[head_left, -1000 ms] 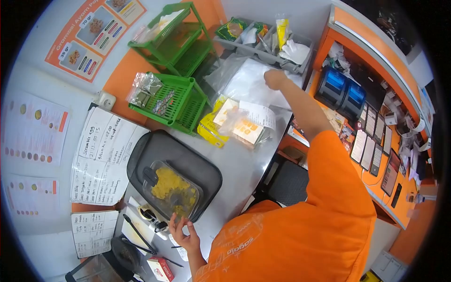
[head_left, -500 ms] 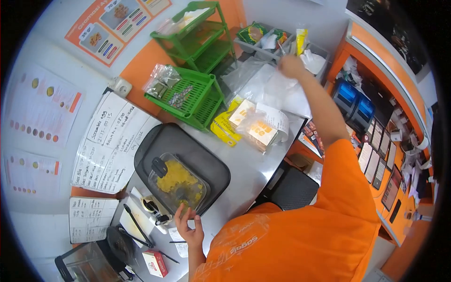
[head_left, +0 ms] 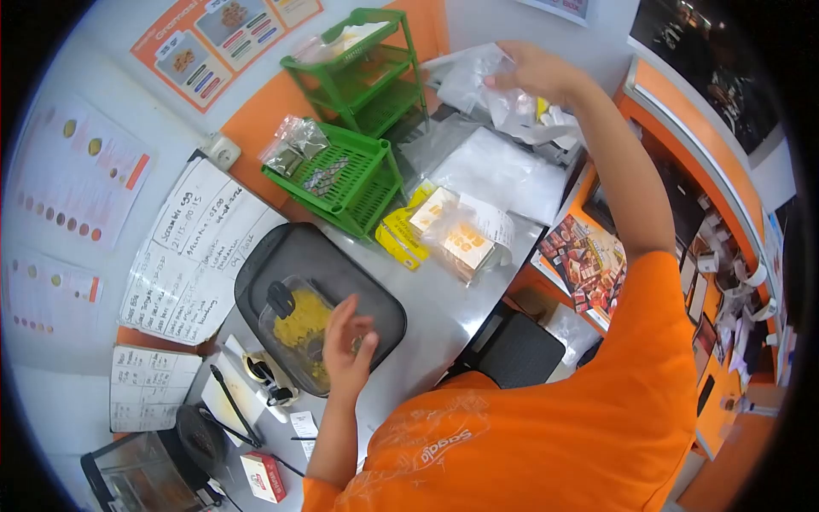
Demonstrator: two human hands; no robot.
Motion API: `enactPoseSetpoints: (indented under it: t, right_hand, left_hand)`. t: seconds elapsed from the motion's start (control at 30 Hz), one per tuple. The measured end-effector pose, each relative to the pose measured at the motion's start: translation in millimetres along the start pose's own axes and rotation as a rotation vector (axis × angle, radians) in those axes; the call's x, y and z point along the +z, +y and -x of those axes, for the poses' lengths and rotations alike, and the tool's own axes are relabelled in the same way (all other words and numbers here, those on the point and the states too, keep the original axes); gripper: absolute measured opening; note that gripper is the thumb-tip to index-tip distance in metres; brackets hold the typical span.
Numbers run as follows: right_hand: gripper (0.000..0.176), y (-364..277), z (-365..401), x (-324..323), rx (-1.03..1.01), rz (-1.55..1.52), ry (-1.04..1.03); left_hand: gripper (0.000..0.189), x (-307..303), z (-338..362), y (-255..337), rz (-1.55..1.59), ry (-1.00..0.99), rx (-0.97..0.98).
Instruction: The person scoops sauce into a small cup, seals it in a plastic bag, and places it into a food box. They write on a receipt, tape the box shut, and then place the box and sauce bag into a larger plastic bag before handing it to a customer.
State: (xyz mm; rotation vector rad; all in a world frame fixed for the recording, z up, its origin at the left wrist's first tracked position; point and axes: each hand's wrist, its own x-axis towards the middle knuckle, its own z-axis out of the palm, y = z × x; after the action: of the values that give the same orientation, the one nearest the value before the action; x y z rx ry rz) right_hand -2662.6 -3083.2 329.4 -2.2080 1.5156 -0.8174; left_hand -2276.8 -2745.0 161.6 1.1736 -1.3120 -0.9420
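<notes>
At the back of the counter, my right hand [head_left: 539,72] is closed on a clear plastic bag [head_left: 473,81], which is lifted and partly folded over. Below it lies a stack of flat plastic bags [head_left: 503,175]. My left hand [head_left: 348,341] hovers over the near edge of a dark grey tray [head_left: 363,286], its fingers loosely apart and nothing in them. In that tray sits a clear lidded container [head_left: 299,324] holding yellow crumbly food, with a black handle or clip at its top. The hand hides part of the container.
Green plastic racks [head_left: 345,188] stand along the wall. A yellow packet [head_left: 401,235] and wrapped white-and-orange boxes [head_left: 467,247] lie mid-counter. Black tongs [head_left: 235,410] and a small red-and-white box [head_left: 263,478] are near the left end. An orange shelf unit [head_left: 682,128] borders the right.
My right hand has raised a plastic bag off the stack, over the grey bins behind. My left hand has moved up and over the tray.
</notes>
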Motion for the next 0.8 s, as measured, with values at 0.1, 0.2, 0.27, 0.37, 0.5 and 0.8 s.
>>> enactPoseSetpoints:
  t: [0.1,0.2,0.27,0.37,0.5,0.8]
  right_hand:
    - [0.068,-76,34,4,-0.094,-0.501,-0.200]
    - [0.063,-122,78,18,-0.162,-1.050,-0.455]
    - [0.064,-130,89,26,-0.232,-1.217,-0.532]
    - [0.060,-97,90,42,-0.165,-1.202,-0.378]
    - [0.048,-43,80,44,0.093,-0.679,-0.147]
    - [0.012,86,86,48,-0.149,-0.064,1.014]
  left_hand:
    - [0.078,36,-51,10,0.266,-0.134,-0.168]
    - [0.086,65,-100,-8,0.681,-0.053,-0.182]
    - [0.084,68,-125,6,0.974,-0.129,-0.204]
    - [0.062,68,-130,34,1.094,-0.160,-0.204]
    - [0.040,45,-119,26,0.265,0.235,-0.192]
    - [0.022,-38,-59,-21,0.597,0.569,-0.113]
